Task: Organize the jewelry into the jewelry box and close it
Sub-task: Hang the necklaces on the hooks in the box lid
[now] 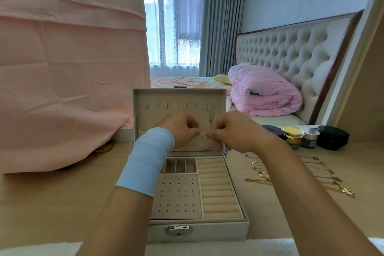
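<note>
Pale thin chain (203,133) ran sideways, pinched between left hand (180,129) and right hand (234,131), just below the hooks (176,106) in the jewelry box lid (145,96).

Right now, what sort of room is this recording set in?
Most likely a bedroom: a tufted headboard and a rolled pink quilt on the bed sit behind the open jewelry box, and cosmetic jars stand on the wooden tabletop, like a dressing table.
</note>
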A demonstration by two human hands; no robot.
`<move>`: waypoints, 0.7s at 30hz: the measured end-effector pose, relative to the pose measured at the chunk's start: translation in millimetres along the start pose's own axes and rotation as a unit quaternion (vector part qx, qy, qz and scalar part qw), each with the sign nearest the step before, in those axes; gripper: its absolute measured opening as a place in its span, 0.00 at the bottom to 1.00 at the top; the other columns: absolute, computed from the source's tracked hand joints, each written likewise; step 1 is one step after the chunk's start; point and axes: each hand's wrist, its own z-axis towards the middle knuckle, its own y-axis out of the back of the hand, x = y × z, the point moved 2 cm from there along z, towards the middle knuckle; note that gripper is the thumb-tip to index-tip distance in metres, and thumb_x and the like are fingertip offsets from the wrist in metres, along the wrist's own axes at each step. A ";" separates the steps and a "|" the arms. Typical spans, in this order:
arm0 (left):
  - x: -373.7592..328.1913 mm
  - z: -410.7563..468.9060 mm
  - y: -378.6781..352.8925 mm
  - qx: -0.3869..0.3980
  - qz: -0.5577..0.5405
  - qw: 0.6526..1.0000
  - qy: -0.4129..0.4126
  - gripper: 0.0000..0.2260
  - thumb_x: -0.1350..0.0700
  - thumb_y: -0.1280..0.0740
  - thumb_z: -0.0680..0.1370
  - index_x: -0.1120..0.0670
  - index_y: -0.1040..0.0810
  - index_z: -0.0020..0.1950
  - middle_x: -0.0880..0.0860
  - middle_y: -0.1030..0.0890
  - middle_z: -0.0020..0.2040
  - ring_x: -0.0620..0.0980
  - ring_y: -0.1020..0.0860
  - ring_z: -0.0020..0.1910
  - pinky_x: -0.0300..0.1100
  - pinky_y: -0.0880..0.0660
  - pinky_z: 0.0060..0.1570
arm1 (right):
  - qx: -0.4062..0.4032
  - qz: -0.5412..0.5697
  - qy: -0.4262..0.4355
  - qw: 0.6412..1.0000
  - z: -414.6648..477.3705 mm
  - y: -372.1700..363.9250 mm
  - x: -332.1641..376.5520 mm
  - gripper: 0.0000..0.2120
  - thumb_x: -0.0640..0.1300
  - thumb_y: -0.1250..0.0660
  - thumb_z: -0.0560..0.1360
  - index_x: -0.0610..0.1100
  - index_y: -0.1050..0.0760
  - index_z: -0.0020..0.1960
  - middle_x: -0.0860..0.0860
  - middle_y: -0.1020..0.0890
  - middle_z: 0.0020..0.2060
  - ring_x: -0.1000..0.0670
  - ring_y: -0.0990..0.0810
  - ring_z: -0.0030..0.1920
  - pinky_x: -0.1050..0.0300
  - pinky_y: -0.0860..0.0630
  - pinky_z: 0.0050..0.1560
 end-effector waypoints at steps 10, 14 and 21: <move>-3.1 -2.0 -5.4 0.063 0.119 0.991 0.023 0.13 0.49 0.34 0.77 0.49 0.19 0.60 0.50 0.19 0.57 0.52 0.21 0.54 0.48 0.24 0.59 | -0.176 0.178 0.053 0.967 6.0 -6.6 7.7 0.07 0.41 0.32 0.80 0.46 0.16 0.52 0.53 0.14 0.42 0.61 0.23 0.24 0.71 0.29 0.29; -2.9 -2.0 -2.5 0.067 0.116 0.991 0.022 0.14 0.48 0.34 0.77 0.50 0.20 0.62 0.50 0.19 0.57 0.52 0.22 0.55 0.47 0.24 0.59 | -0.166 0.110 0.040 0.979 15.6 -18.6 1.1 0.09 0.43 0.32 0.79 0.50 0.15 0.55 0.57 0.16 0.41 0.62 0.21 0.32 0.66 0.24 0.38; 2.5 -2.0 -2.9 0.058 0.094 0.994 0.023 0.15 0.46 0.32 0.75 0.48 0.19 0.60 0.49 0.19 0.56 0.51 0.22 0.54 0.49 0.24 0.60 | -0.129 -0.064 0.024 0.989 19.7 -28.9 -4.8 0.12 0.44 0.32 0.78 0.55 0.17 0.58 0.57 0.15 0.54 0.53 0.19 0.56 0.50 0.22 0.59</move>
